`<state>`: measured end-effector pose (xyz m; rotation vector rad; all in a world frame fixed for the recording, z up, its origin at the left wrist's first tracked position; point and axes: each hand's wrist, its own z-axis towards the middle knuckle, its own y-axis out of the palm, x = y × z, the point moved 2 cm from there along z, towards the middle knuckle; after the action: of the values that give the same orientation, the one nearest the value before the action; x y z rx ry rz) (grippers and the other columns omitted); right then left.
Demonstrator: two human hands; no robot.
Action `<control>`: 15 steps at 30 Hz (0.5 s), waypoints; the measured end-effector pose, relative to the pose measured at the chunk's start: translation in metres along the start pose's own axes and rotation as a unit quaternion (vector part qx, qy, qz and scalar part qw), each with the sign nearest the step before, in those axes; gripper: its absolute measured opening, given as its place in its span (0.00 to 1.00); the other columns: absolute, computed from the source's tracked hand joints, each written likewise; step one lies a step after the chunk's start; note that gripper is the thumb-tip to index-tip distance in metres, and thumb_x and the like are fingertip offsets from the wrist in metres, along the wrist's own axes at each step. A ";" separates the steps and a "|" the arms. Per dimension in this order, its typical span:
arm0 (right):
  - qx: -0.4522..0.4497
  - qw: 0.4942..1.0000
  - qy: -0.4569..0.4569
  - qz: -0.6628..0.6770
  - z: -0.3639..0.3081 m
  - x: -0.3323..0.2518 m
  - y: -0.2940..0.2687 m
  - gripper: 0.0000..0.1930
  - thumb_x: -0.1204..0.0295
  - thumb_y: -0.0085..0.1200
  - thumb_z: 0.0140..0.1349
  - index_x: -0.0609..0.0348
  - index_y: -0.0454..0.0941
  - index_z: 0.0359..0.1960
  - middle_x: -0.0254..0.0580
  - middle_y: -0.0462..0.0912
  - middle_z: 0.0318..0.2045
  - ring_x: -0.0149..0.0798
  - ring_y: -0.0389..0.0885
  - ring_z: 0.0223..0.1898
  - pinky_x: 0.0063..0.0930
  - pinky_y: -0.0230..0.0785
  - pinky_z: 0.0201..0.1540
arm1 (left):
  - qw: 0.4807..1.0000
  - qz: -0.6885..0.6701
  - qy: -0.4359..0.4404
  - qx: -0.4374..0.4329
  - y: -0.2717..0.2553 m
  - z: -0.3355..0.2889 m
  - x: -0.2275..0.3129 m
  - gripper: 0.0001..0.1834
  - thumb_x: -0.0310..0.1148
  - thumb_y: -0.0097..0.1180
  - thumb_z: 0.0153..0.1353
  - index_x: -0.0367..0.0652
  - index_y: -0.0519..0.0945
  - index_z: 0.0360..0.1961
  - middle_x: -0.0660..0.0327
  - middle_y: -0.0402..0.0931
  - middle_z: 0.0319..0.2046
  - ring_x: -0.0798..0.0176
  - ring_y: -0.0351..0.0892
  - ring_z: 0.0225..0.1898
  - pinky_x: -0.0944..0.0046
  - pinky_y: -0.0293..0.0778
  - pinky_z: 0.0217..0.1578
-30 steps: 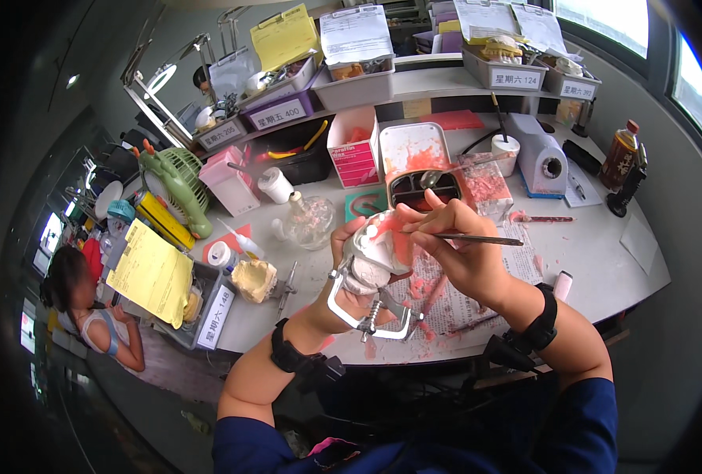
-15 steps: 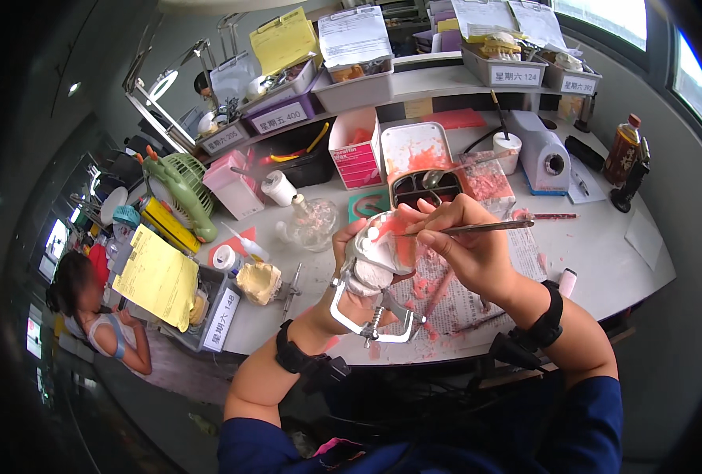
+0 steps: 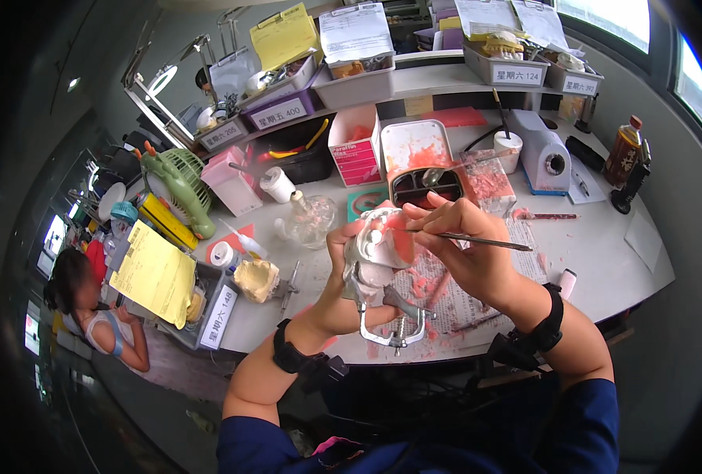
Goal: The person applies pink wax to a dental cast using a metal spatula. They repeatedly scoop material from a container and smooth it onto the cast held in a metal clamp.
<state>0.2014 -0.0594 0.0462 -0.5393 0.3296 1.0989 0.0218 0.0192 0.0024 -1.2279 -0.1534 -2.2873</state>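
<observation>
My left hand (image 3: 339,265) is closed around a white plaster dental model (image 3: 371,249) mounted on a metal articulator (image 3: 396,328), held up over the bench. Pink wax (image 3: 403,243) covers the right part of the model. In my right hand (image 3: 471,246) is a slim metal wax carver (image 3: 489,240), pinched between thumb and fingers, its tip at the pink wax. Some of the left fingers are hidden behind the model. Below lies a newspaper sheet (image 3: 465,304) strewn with pink wax scraps.
Just beyond the model stand an open wax tin (image 3: 418,146) and a glass burner (image 3: 311,221). To the left sit a yellowish plaster model (image 3: 256,280) and a grey case tray (image 3: 209,316). A white machine (image 3: 536,150) and a brown bottle (image 3: 623,150) stand far right. A seated person (image 3: 114,324) is at far left.
The articulator has turned and tilted in my left hand, its metal frame swinging slightly right and down. The carver's handle end has dipped a little.
</observation>
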 end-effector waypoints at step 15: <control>0.005 0.999 -0.010 -0.039 0.000 -0.004 0.012 0.07 0.85 0.58 0.56 0.64 0.72 0.32 0.45 0.83 0.31 0.49 0.81 0.51 0.42 0.69 0.60 | 0.995 -0.070 -0.037 0.061 0.005 -0.005 0.000 0.57 0.20 0.71 0.41 0.50 0.40 0.63 0.47 0.45 0.69 0.52 0.54 0.69 0.52 0.55 0.66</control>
<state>0.1891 -0.0584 0.0452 -0.5268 0.2943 1.0260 0.0207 0.0131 -0.0012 -1.2756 -0.4109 -2.3126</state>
